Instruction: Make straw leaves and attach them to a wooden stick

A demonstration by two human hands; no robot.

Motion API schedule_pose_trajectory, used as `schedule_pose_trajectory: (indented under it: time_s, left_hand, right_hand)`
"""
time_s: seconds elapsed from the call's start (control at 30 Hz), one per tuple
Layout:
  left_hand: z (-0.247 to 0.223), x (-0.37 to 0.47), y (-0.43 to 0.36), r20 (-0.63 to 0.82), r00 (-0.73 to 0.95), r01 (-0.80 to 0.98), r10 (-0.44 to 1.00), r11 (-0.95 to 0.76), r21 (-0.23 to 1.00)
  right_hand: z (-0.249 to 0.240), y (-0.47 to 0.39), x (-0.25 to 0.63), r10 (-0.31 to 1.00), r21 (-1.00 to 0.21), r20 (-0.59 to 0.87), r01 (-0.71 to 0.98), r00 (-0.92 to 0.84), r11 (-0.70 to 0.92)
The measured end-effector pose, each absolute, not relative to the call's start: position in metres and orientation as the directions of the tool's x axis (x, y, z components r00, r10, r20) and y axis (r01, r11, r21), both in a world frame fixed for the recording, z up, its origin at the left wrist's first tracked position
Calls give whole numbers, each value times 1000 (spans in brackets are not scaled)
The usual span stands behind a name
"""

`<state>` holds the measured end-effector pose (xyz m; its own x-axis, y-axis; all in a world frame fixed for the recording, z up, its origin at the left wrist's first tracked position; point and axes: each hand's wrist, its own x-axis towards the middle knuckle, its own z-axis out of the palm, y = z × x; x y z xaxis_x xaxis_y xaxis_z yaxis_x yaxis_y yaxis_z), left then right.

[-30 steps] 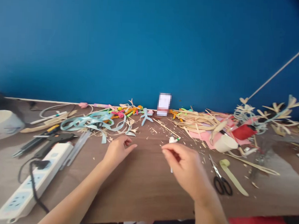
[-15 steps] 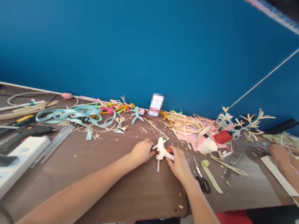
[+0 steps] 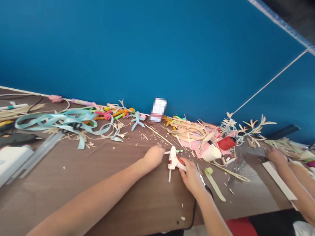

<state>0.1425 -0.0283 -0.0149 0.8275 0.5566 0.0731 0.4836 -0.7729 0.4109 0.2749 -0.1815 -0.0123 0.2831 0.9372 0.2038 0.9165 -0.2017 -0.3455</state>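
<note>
My right hand is closed round the handle of a small white hot glue gun with an orange trigger. A clear glue stick sticks out of the gun's near end. My left hand, fingers bent together, pinches a thin white stick with a green band. The stick passes behind the gun's front end; whether they touch I cannot tell. Scissors lie partly hidden behind my right hand, beside a curled pale green ribbon.
Light blue ribbon, a power strip and a black glue gun lie left. Straw strips, a white cup and red thread are at the back right. A co-worker's hand works farther right.
The view has turned slightly right. The glue gun in my right hand has shifted slightly, and the green-banded stick now lies flatter, showing more behind the gun. The scissors are more covered.
</note>
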Motion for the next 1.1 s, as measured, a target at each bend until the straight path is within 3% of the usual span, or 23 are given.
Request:
schedule_pose_trajectory:
  time_s: [0.17, 0.27, 0.43, 0.6, 0.77, 0.83, 0.9, 0.97, 1.03, 1.1]
  left_hand:
    - [-11, 131, -31, 83, 801, 498, 593, -736, 458]
    - [-3, 107, -35, 67, 783, 490, 618, -680, 545]
    - [10, 64, -49, 27, 765, 430, 643, -542, 722]
    - [8, 33, -57, -58, 700, 458, 712, -386, 801]
    - [-2, 23, -54, -163, 669, 371, 725, -135, 919]
    - [-5, 25, -52, -264, 683, 283, 681, 87, 955]
    - [-7, 26, -49, -346, 701, 156, 624, 340, 927]
    - [-7, 26, -45, -407, 717, 48, 566, 543, 838]
    - [-6, 24, -41, -438, 752, -8, 492, 671, 741]
    - [-5, 20, -39, -414, 792, -41, 450, 714, 698]
  right_hand:
    - [14, -173, 298, 946, -371, 118, 897, 303, -241]
    - [25, -146, 319, 870, -375, 149, 841, 470, -390]
    - [19, -91, 337, 801, -293, 34, 772, 598, -564]
    - [13, -66, 335, 788, -260, -52, 754, 613, -604]
    - [34, -73, 316, 788, -247, 22, 767, 615, -592]
    - [44, -81, 293, 823, -269, 133, 819, 553, -507]
    - [49, -92, 261, 893, -304, 335, 931, 301, -200]
    - [48, -103, 225, 915, -285, 402, 953, 23, 101]
    - [42, -111, 196, 888, -252, 429, 923, -163, 291]
    - [33, -115, 177, 861, -241, 453, 898, -230, 367]
